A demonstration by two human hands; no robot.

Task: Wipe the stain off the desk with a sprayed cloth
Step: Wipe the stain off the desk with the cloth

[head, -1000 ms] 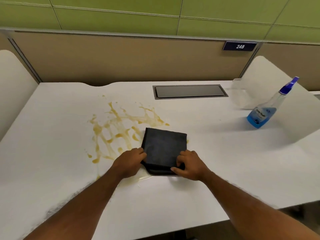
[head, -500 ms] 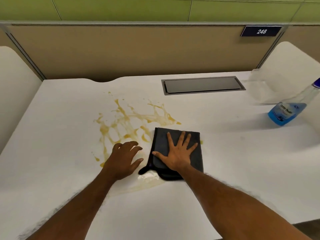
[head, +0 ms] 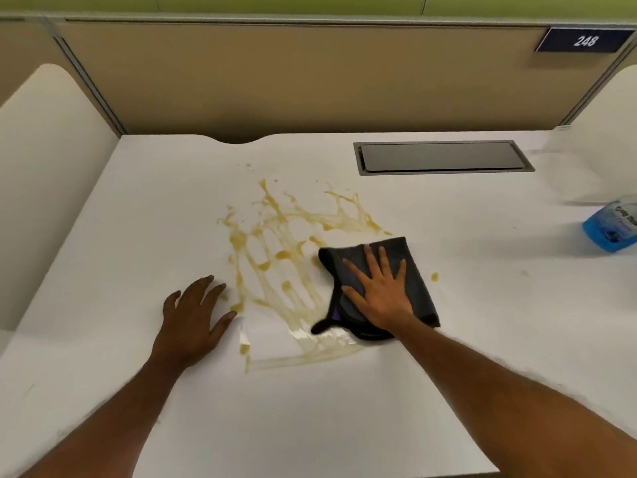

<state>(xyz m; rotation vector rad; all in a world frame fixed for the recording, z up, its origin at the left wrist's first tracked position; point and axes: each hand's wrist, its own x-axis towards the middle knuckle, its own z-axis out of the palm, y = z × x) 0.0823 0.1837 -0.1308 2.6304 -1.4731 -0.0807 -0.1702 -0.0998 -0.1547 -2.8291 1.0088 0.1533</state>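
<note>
A yellow-brown stain (head: 279, 246) spreads in streaks over the middle of the white desk (head: 344, 408). At the stain's right edge lies a folded dark grey cloth (head: 415, 270). My right hand (head: 379, 294) presses flat on the cloth, fingers spread. My left hand (head: 193, 315) rests palm down on the bare desk just left of the stain, holding nothing. A wet smear (head: 310, 350) runs along the stain's near edge, below the cloth.
A blue spray bottle (head: 615, 229) lies at the far right edge. A grey cable hatch (head: 444, 157) is set in the desk at the back. Beige partition walls (head: 310, 81) enclose the back, white rounded dividers (head: 51, 167) the sides.
My right hand went from gripping the cloth's near edge to pressing flat on it. The left hand let go and moved left onto the bare desk. The cloth has turned slightly.
</note>
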